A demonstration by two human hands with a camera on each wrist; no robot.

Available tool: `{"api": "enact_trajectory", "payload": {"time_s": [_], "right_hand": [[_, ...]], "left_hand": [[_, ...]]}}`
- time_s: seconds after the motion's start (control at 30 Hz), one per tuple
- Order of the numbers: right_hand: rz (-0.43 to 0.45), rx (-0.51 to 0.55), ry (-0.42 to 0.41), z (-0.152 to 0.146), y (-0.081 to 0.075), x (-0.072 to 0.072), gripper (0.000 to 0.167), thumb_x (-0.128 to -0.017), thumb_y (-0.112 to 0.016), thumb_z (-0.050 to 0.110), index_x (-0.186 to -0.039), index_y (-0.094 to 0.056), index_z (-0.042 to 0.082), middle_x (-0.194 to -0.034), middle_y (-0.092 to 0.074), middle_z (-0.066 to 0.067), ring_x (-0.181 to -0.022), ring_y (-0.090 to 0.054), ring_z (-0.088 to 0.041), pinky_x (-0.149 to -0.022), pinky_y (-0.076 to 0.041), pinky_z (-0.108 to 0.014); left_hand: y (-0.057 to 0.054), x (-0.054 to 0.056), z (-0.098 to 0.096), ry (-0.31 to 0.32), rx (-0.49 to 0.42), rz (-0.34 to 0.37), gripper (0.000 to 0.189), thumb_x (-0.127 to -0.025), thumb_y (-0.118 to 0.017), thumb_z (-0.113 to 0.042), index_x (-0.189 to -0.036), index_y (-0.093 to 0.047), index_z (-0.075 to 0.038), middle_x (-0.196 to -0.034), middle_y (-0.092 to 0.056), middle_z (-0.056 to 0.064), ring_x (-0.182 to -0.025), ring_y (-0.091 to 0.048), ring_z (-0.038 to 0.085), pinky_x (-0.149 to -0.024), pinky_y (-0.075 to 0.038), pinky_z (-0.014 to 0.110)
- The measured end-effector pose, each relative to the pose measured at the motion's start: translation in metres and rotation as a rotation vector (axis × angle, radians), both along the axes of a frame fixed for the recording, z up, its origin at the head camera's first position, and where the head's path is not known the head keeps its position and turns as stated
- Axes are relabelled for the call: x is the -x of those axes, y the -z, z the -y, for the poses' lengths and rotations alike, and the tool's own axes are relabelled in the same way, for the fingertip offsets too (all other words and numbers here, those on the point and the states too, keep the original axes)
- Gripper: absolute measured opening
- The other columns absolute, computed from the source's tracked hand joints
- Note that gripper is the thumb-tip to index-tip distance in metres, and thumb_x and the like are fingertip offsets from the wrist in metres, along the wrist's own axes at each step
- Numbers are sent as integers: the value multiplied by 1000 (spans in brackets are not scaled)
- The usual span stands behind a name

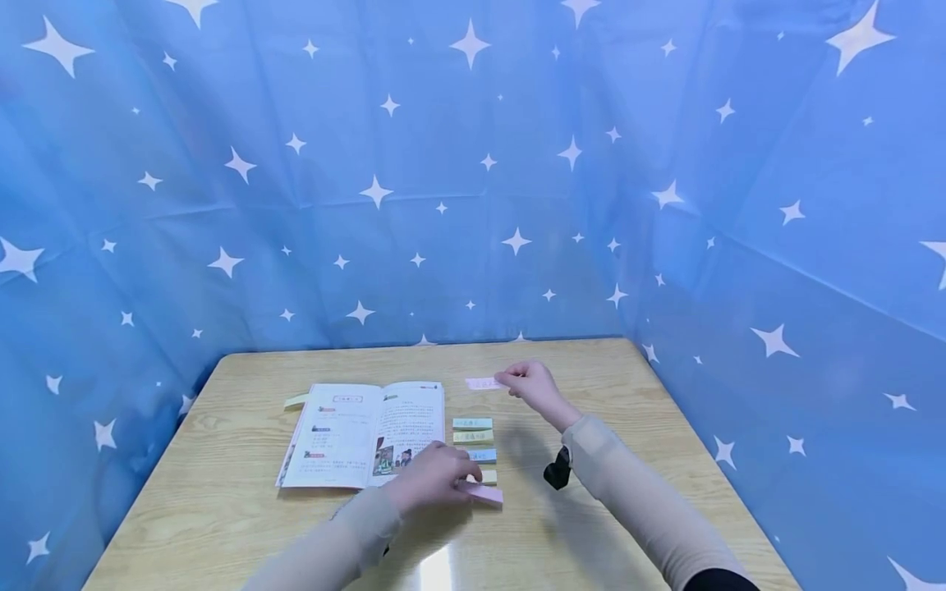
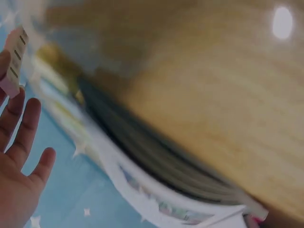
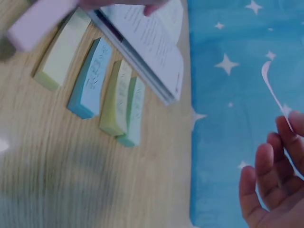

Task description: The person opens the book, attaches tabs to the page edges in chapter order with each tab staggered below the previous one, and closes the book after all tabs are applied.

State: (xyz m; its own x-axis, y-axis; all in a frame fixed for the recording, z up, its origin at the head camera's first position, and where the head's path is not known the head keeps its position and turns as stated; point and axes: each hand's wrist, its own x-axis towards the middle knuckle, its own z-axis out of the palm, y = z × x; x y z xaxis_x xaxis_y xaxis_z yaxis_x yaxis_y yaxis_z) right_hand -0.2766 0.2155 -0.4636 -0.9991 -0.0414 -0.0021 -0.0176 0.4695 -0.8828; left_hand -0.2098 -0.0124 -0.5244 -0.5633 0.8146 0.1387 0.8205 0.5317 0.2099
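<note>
A blue curtain (image 1: 443, 123) printed with white stars hangs behind one wooden table (image 1: 185, 492). On the table lies one open book (image 1: 332, 443), two printed pages facing up, with one pale strip (image 1: 296, 400) by its upper left edge. Just right of the book, four sticky-note pads form a column: one green pad (image 1: 473, 423) farthest away, then one yellow pad (image 1: 473, 437), one blue pad (image 1: 484, 455) and one pale yellow pad (image 1: 489, 477) nearest. The green, yellow and blue ones bear handwriting. One pink pad (image 1: 484, 494) is at the near end of the column, pinched by the left hand (image 1: 439, 476), whose other fingers are spread loose; whether that pad touches the table I cannot tell. The right hand (image 1: 534, 390) pinches one pink slip (image 1: 482, 383) between thumb and forefinger, its remaining three fingers loosely bent, beyond the green pad. The slip's free end curls in the right wrist view. Both arms wear light sleeves (image 1: 628, 484).
</note>
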Motion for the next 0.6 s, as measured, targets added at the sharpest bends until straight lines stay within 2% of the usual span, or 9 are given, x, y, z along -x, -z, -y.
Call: {"api": "enact_trajectory", "payload": {"time_s": [0.1, 0.23, 0.3, 0.5, 0.6], "right_hand": [[25, 13, 23, -2, 6, 0, 21, -91, -68, 24, -90, -72, 3, -78, -63, -7, -81, -58, -39, -58, -43, -27], [31, 3, 20, 2, 11, 3, 21, -91, -68, 25, -86, -71, 4, -77, -62, -8, -67, -54, -22, -55, -41, -27], [38, -8, 16, 4, 16, 4, 21, -91, -68, 24, -86, -71, 4, -75, -61, -7, -65, -53, -18, -54, -40, -26], [44, -33, -3, 4, 25, 5, 23, -92, -67, 24, -88, -71, 2, -80, -63, -5, -76, -58, -30, -59, -44, -29], [43, -54, 24, -2, 30, 5, 23, -92, -66, 24, -84, -71, 2, -81, -65, -5, -77, -59, -33, -59, -45, -30]], "left_hand": [[9, -7, -1, 19, 43, -56, 23, -80, -76, -35, -102, -72, -30, -89, -63, -18, -80, -56, 0, -87, -45, 31], [16, -14, 2, 26, 61, -136, 18, -80, -75, -40, -97, -73, -34, -86, -62, -19, -79, -56, 2, -87, -44, 32], [20, -17, 4, 36, 62, -169, 14, -80, -76, -40, -92, -74, -34, -82, -60, -19, -77, -54, 2, -86, -44, 32], [25, -19, 2, 52, 59, -258, 8, -78, -77, -40, -81, -71, -36, -73, -53, -22, -73, -51, 0, -85, -44, 29], [22, -15, -7, 70, 88, -265, 7, -78, -76, -41, -80, -71, -37, -72, -53, -23, -73, -50, 0, -82, -43, 27]]}}
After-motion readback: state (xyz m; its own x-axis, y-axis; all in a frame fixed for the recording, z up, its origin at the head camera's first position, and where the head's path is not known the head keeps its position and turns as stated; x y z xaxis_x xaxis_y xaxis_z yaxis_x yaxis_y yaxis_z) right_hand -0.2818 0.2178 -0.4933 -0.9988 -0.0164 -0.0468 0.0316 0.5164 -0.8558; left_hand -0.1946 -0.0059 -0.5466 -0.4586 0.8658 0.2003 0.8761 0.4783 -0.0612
